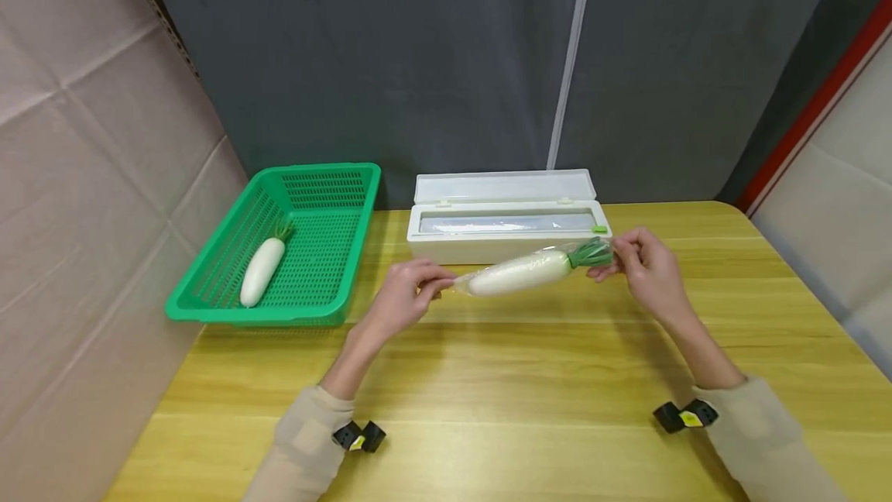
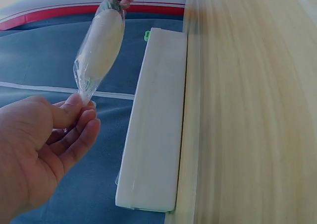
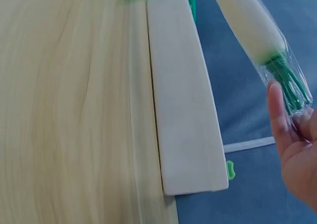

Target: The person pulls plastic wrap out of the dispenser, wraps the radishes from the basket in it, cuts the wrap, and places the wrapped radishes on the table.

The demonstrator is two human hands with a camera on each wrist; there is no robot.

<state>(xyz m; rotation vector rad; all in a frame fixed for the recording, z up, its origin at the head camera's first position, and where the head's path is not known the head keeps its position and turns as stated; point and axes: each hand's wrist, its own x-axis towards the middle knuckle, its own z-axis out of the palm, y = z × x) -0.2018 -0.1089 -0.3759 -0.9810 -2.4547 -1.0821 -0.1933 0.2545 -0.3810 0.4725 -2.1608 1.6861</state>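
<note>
A white radish [image 1: 519, 273] with green cut stems hangs above the table between both hands, wrapped in clear plastic film. My left hand [image 1: 407, 293] pinches the twisted film end beyond the radish's tip; the left wrist view shows thumb and fingertips gathered on that film [image 2: 85, 91]. On the other side, my right hand [image 1: 644, 266] pinches the film at the stem end, with the green stems [image 3: 287, 83] close to its fingers in the right wrist view. Just behind the radish stands a white cling film dispenser box [image 1: 481, 249], its lid [image 1: 505, 187] raised.
At the left sits a green plastic basket [image 1: 341, 308] holding another white radish [image 1: 262, 271], unwrapped. A small green slider [image 1: 600, 229] is at the dispenser's right end. Behind the wooden table [image 1: 488, 393] hangs a dark grey curtain [image 1: 390, 60].
</note>
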